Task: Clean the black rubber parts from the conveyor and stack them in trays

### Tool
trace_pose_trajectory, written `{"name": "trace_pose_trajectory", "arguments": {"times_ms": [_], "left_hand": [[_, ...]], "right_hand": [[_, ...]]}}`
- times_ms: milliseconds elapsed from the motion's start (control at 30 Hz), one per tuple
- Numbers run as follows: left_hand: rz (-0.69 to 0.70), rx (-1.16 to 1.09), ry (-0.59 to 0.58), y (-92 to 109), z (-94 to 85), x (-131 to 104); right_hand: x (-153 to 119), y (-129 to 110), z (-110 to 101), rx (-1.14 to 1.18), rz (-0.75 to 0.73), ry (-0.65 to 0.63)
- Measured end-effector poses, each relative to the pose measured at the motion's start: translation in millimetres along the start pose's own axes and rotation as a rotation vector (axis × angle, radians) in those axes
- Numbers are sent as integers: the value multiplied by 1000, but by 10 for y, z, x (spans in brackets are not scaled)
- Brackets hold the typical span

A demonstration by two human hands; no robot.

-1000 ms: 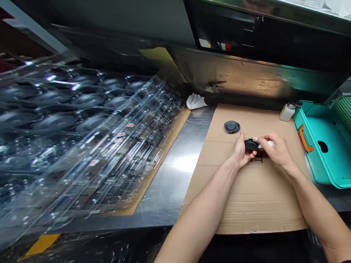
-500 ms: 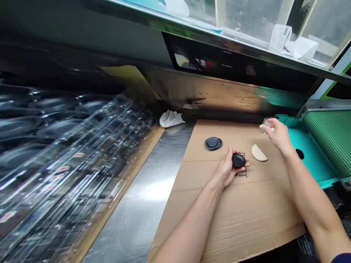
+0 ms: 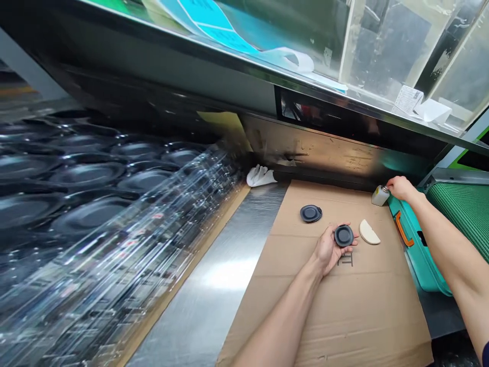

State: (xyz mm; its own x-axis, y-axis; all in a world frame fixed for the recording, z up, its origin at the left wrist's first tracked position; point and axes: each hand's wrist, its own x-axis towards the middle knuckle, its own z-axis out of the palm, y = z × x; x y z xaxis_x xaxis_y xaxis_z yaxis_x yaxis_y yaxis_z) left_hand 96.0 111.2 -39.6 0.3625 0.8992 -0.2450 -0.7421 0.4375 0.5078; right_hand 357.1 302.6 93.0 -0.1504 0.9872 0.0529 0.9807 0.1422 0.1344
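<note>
In my left hand (image 3: 327, 248), palm up, lies a small round black plastic piece (image 3: 344, 235) with a raised rim, fingers curled under it. My right hand (image 3: 400, 187) reaches to the far right corner of the cardboard, its fingers bent at the metal-coloured top of a small whitish bottle (image 3: 380, 195) with a yellow label. Whatever is between those fingers is hidden. Right of my left hand rests a cream half-round pad (image 3: 369, 232). A similar black round piece (image 3: 310, 213) lies flat on the cardboard, farther back and to the left.
A cardboard sheet (image 3: 344, 316) covers the metal bench (image 3: 206, 290). Clear trays (image 3: 141, 244) of black round parts are stacked at left. A crumpled white glove (image 3: 261, 176) lies behind. On the right are a teal case (image 3: 424, 260) with orange handle and a green conveyor belt (image 3: 458, 209).
My right hand has moved back and right to the bottle's top; the whitish bit at its fingertips no longer shows. My left hand still holds the black piece, now tilted more towards me. The view has shifted.
</note>
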Motion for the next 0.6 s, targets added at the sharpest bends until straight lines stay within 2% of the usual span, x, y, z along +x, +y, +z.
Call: {"name": "trace_pose_trajectory", "arguments": {"times_ms": [233,433,533,600], "left_hand": [[-55,-33,-18,44,34,-13],[-17,8,-1,26,37,-8],[-3,32,-11,26,30,-7],[10,42,-3,34,25,-2]], "right_hand": [[64,-45,-25,-11,27,-40],[-26,-111,-30,22,69,-35],[-66,-135,-106,39,104,-30],[-117,-161,-190,73,119,36]]}}
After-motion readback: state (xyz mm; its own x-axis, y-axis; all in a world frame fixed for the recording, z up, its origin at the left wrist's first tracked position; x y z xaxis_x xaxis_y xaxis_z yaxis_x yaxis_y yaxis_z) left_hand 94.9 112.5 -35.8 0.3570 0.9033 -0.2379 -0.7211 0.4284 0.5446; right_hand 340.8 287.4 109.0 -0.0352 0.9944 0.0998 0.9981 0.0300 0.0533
